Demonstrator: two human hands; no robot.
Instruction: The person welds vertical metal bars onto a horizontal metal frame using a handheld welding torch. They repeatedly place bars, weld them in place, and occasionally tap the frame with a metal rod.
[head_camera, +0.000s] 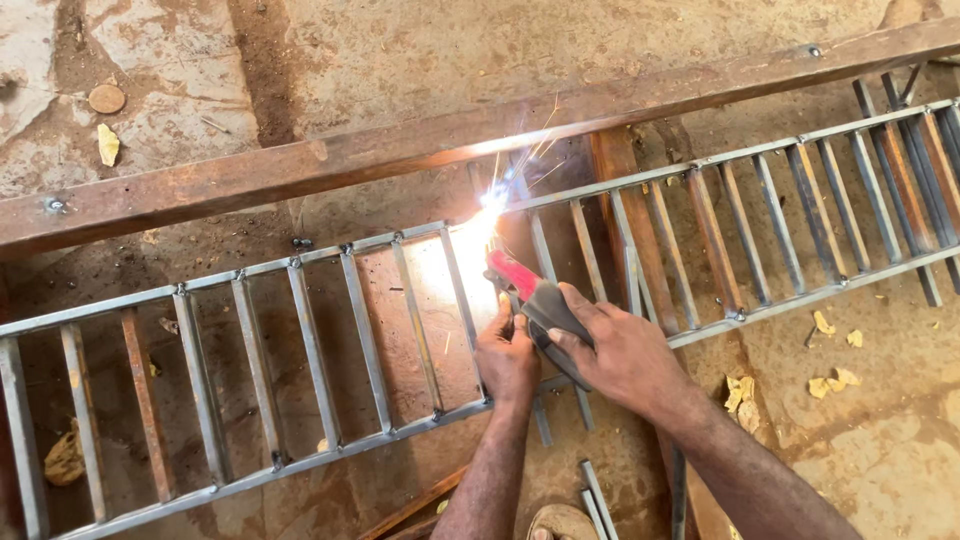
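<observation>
A long steel grille frame (300, 330) with many thin upright bars lies flat on the ground across the view. My right hand (620, 355) grips a grey welding electrode holder with a red tip (525, 285). Its rod reaches up to the frame's top rail, where a bright white arc (492, 200) throws sparks. My left hand (508, 355) sits just left of the holder, touching it and steadying it over the frame's lower rail.
A rusty brown steel beam (400, 150) runs diagonally beyond the frame. A second grille section (900, 170) lies under the right end. Loose short bars (598, 495) and a sandalled foot (560, 522) sit near the bottom. Dry leaves (835, 380) dot the concrete floor.
</observation>
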